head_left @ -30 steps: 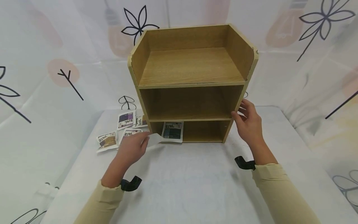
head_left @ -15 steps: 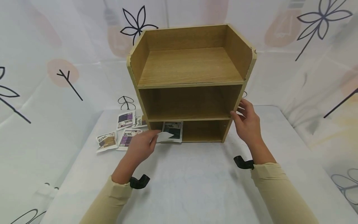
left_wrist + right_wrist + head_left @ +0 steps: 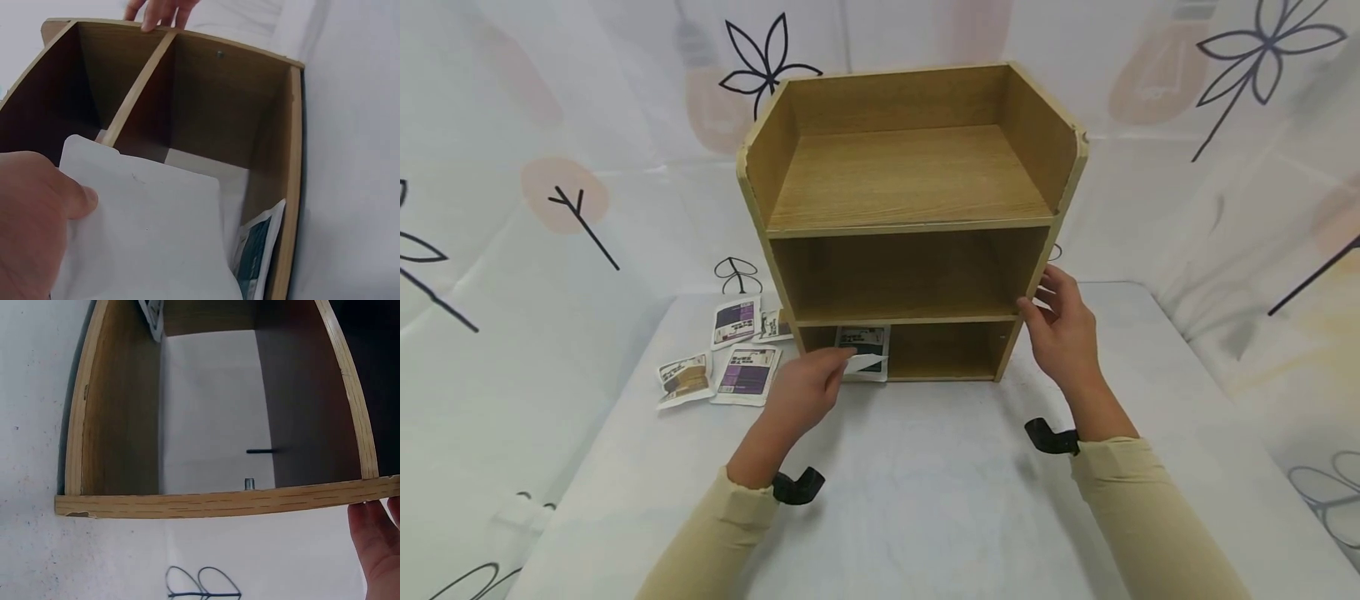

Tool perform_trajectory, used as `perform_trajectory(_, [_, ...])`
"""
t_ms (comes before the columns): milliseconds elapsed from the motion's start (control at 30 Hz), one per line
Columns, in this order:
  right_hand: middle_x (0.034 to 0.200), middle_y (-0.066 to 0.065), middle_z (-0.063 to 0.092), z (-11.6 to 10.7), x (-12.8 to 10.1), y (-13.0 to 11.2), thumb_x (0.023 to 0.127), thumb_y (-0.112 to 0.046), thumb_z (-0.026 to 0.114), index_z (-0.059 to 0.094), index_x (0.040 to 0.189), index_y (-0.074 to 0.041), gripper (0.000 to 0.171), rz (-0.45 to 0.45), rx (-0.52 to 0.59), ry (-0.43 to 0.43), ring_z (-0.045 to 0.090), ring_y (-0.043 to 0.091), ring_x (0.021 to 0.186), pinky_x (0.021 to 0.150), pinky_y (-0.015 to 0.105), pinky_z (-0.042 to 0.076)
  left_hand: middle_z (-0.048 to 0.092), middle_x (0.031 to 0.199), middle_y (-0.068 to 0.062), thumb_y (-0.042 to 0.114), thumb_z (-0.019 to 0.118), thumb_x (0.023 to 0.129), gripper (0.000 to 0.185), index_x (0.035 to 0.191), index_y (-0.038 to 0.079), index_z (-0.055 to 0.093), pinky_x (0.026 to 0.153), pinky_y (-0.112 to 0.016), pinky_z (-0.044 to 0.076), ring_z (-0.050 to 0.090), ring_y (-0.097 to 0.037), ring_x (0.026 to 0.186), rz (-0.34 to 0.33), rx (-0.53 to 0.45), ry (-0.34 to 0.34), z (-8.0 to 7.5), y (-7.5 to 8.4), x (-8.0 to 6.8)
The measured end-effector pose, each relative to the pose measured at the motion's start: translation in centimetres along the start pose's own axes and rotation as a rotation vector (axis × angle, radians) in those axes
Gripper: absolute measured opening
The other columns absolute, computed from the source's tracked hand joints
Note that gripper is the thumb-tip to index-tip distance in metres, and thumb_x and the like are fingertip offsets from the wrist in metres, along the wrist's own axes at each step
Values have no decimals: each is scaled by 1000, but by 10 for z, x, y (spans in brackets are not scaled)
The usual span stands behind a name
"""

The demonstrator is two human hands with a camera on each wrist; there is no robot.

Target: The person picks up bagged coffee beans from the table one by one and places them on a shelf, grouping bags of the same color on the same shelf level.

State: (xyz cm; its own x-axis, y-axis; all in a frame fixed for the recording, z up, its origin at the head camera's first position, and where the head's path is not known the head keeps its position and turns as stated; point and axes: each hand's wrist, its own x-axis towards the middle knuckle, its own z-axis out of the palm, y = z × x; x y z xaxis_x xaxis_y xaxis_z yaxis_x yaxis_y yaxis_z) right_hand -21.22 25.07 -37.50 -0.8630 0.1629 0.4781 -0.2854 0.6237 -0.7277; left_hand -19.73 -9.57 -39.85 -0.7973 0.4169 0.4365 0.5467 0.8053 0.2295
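Note:
A wooden shelf unit [image 3: 910,225] with three levels stands on the white-covered table [image 3: 925,483]. My left hand [image 3: 808,387] pinches a white packet [image 3: 867,363] at the mouth of the bottom compartment, where a dark teal packet [image 3: 863,340] leans at the left. In the left wrist view the white packet [image 3: 150,231] fills the foreground under my thumb, with the teal packet [image 3: 256,256] beside it. My right hand [image 3: 1060,329] rests on the shelf's right side panel, fingers relaxed; only the fingertips [image 3: 378,544] show in the right wrist view against the panel edge [image 3: 219,503].
Three more packets lie on the table left of the shelf: a purple one [image 3: 736,322], another purple one [image 3: 747,372] and a brown one [image 3: 685,377]. A patterned white curtain [image 3: 550,167] hangs behind. The table's edges fall away at left and right.
My left hand has carried the white packet to the right, from beside the loose packets up to the bottom compartment's opening. The right hand has stayed on the shelf's side.

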Motion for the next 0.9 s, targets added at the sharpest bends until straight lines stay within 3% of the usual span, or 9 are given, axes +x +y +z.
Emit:
perform_trajectory(267, [145,11,47,0,0,0,99,-22,54,29,148,-33,56,3,-14,2,51,35,131,102,51,47,73,111,0,12,64,92,30,120,19,68,77,-32,59,70,-17,99,72,10,37,19,10,5])
perform_trajectory(667, [143,12,49,0,0,2,99,-19,54,30,148,-33,57,-13,-10,7,52,35,130,100,50,48,73,109,-1,8,66,88,33,119,18,69,66,-29,58,70,-17,98,216,61,163,48,27,15])
perform_trajectory(900, [143,12,49,0,0,2,98,-19,55,30,149,-33,58,-17,1,2,53,35,129,100,51,48,72,109,1,10,65,90,32,120,20,69,69,-27,58,70,-15,98,250,115,144,63,37,21])
